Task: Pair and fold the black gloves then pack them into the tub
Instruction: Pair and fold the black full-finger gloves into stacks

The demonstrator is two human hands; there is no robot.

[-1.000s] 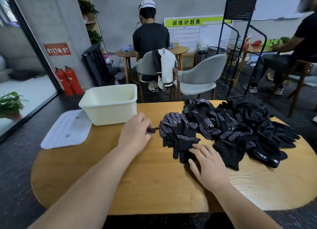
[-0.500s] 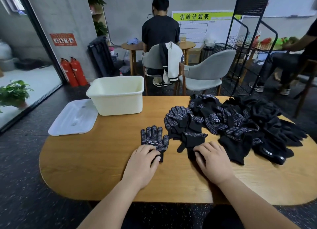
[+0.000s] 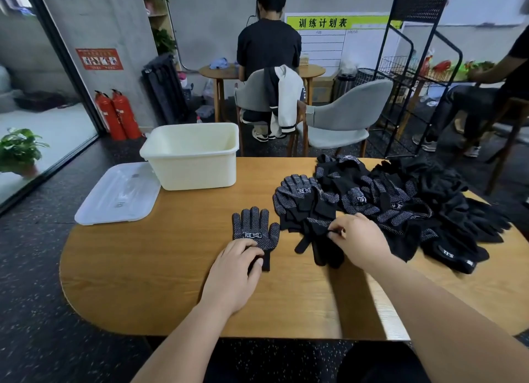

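Observation:
One black dotted glove (image 3: 255,230) lies flat, palm up, on the wooden table (image 3: 160,268), fingers pointing away from me. My left hand (image 3: 235,271) rests on its cuff, fingers curved over it. To the right lies a second black glove (image 3: 313,241) at the near edge of a big heap of black gloves (image 3: 400,205). My right hand (image 3: 356,238) pinches this second glove between thumb and fingers. The cream tub (image 3: 191,156) stands at the back left of the table, with nothing visible inside.
A clear lid (image 3: 118,193) lies left of the tub, overhanging the table edge. Behind the table stand two grey chairs (image 3: 340,116) and a black wire rack (image 3: 415,76). A person sits with their back to me; another sits at the far right.
My right hand moved up from lying flat on the second glove and now pinches it. My left hand stays on the flat glove's cuff. The camera came closer.

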